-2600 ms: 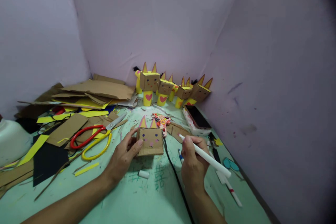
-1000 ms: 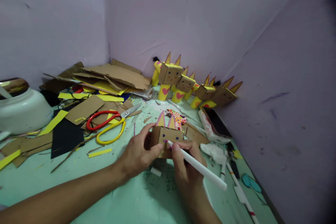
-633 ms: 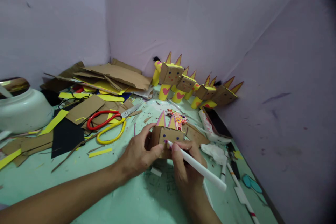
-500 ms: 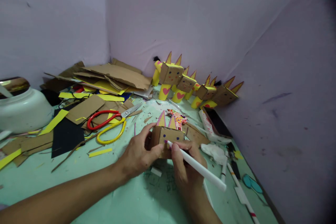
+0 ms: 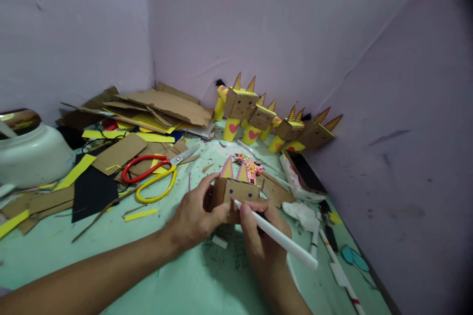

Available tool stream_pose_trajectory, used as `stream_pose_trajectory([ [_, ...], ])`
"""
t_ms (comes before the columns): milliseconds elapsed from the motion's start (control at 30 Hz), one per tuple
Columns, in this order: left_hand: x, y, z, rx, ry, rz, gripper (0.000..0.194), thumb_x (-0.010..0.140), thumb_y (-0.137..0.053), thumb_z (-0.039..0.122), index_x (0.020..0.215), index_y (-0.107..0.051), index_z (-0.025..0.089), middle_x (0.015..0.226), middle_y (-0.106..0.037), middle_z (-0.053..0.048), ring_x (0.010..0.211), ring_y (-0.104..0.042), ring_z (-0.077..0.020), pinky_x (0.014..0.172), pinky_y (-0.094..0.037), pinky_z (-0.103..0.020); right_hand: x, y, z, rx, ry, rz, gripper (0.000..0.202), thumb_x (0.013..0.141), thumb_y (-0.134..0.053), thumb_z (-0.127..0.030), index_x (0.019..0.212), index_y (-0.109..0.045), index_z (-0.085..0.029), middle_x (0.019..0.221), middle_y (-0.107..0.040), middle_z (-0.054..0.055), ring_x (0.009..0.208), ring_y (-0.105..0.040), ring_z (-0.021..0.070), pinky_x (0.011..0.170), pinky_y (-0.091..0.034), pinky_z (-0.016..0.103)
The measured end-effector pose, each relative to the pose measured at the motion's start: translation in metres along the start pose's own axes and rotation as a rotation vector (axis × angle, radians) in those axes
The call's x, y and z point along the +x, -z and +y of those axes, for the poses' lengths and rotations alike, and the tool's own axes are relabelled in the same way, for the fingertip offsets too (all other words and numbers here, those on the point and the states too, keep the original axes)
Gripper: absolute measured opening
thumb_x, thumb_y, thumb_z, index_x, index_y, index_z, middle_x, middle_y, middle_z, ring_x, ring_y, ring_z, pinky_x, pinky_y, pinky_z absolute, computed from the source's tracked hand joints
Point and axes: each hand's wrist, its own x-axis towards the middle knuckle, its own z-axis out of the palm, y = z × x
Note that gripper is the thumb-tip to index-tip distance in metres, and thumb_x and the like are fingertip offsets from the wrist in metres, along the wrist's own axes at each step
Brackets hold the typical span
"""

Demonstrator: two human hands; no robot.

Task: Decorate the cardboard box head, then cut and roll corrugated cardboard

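Pale lilac walls close in around a mint-green table, where a row of horned cardboard figures stands along the back and red-and-yellow scissors lie to the left. Nearest the viewer, at the middle, is a small cardboard box with two pointed ears and two dark dots. The person's left hand grips it from the side, thumb across its front. The right hand pinches a white marker, its tip at the box front, just below one dot.

Drawing cleanly here probably calls for a firm left grip, light pressure, short strokes and fingers kept off fresh ink; bare cardboard may blot if the tip lingers.

Compared with the earliest frame, where the marker was raised well apart from the box, the tip is now at its front and the two hands are close together. Against half a second ago, the tip sits slightly further left, while the left hand looks unchanged.
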Motion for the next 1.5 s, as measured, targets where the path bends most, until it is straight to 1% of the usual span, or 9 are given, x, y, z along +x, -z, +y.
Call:
stream_pose_trajectory([
  [267,0.001,-0.002,0.002,0.002,-0.001,-0.005,0.070,0.077,-0.059,0.043,0.138,-0.041,0.015,0.118,-0.065,-0.016,0.107,-0.063,-0.0325,0.092,-0.051,-0.044,-0.001,0.000,0.001,0.015,-0.017,0.001,0.019,0.086,-0.058,-0.034,0.074,-0.063,-0.021,0.059,-0.065,-0.002,0.050,-0.058,0.0144,0.047,-0.043,0.024],
  [500,0.001,-0.002,0.000,-0.012,-0.013,-0.019,0.067,0.078,-0.061,0.043,0.137,-0.041,0.018,0.116,-0.065,-0.014,0.104,-0.064,-0.0303,0.089,-0.052,-0.042,-0.002,0.003,0.002,0.000,-0.071,-0.028,0.020,0.086,-0.058,-0.036,0.073,-0.062,-0.021,0.058,-0.063,-0.002,0.049,-0.056,0.0139,0.047,-0.041,0.024],
  [633,0.001,-0.002,-0.001,-0.013,-0.007,-0.023,0.066,0.079,-0.060,0.042,0.138,-0.040,0.018,0.117,-0.065,-0.013,0.103,-0.065,-0.0299,0.089,-0.053,-0.042,-0.002,0.000,0.005,0.000,-0.090,0.038,0.022,0.086,-0.057,-0.037,0.071,-0.061,-0.021,0.057,-0.062,-0.002,0.049,-0.055,0.0148,0.047,-0.041,0.025],
  [767,0.002,-0.002,-0.001,-0.020,-0.011,-0.016,0.068,0.078,-0.061,0.042,0.137,-0.041,0.016,0.118,-0.065,-0.014,0.105,-0.064,-0.0305,0.090,-0.053,-0.041,-0.003,-0.002,0.007,0.017,-0.086,0.034,0.022,0.086,-0.058,-0.037,0.071,-0.060,-0.021,0.057,-0.062,-0.002,0.049,-0.055,0.0147,0.047,-0.041,0.025],
  [1033,0.001,-0.002,0.003,-0.052,-0.011,-0.023,0.066,0.078,-0.060,0.040,0.136,-0.041,0.015,0.118,-0.065,-0.014,0.105,-0.064,-0.0289,0.090,-0.053,-0.041,-0.001,-0.009,0.000,0.019,-0.157,0.133,0.027,0.084,-0.057,-0.043,0.070,-0.060,-0.020,0.056,-0.061,0.000,0.050,-0.055,0.0161,0.049,-0.041,0.027],
  [1100,0.001,-0.002,0.004,-0.064,-0.010,-0.026,0.066,0.078,-0.060,0.040,0.136,-0.041,0.015,0.117,-0.065,-0.014,0.104,-0.065,-0.0286,0.088,-0.054,-0.041,0.000,-0.009,0.002,0.022,-0.147,0.131,0.027,0.084,-0.057,-0.043,0.070,-0.061,-0.020,0.057,-0.062,0.000,0.049,-0.056,0.0161,0.048,-0.041,0.027],
  [1233,0.001,-0.003,0.003,-0.070,-0.015,-0.020,0.066,0.078,-0.061,0.040,0.136,-0.041,0.016,0.116,-0.065,-0.013,0.104,-0.064,-0.0287,0.089,-0.054,-0.041,0.001,-0.008,0.006,0.003,-0.069,0.101,0.028,0.085,-0.058,-0.043,0.070,-0.062,-0.020,0.055,-0.063,0.000,0.046,-0.057,0.0158,0.044,-0.041,0.025],
  [1400,0.001,-0.003,0.003,-0.095,0.000,-0.017,0.068,0.078,-0.063,0.040,0.137,-0.041,0.014,0.116,-0.065,-0.014,0.105,-0.064,-0.0281,0.089,-0.054,-0.039,0.000,-0.006,0.004,-0.025,-0.077,0.099,0.026,0.086,-0.058,-0.043,0.073,-0.063,-0.020,0.058,-0.066,0.000,0.048,-0.058,0.0152,0.046,-0.043,0.025],
  [1500,0.001,-0.003,0.003,-0.087,0.004,-0.013,0.069,0.077,-0.063,0.041,0.137,-0.041,0.015,0.116,-0.066,-0.013,0.105,-0.065,-0.0277,0.089,-0.054,-0.038,-0.001,-0.004,0.004,-0.018,-0.065,0.067,0.025,0.086,-0.058,-0.041,0.074,-0.064,-0.021,0.060,-0.067,0.000,0.050,-0.060,0.0153,0.047,-0.044,0.025],
])
